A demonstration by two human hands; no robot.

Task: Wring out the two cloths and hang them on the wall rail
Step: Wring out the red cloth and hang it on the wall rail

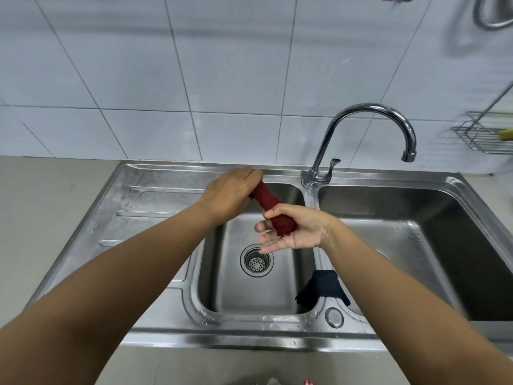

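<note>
While the red cloth is twisted into a tight roll above the left basin, its long axis is seen to run from upper left to lower right, from one grip to the other. At the far upper-left end, the left hand is clenched over the roll, knuckles up, the cloth emerging from under its fingers. The middle of the roll is left bare between the two hands. At the near lower-right end, the right hand is turned palm up; the cloth end is pinched by the thumb against the palm, while the fingers are spread loosely and slightly blurred. A fuller grasp by this hand is judged necessary before a further opposing twist can be applied. Directly below the roll lies the drain, so run-off would be caught. The dark cloth is draped over the divider between the basins, near the right forearm, unwrung as judged. No wall rail can be identified with certainty.
</note>
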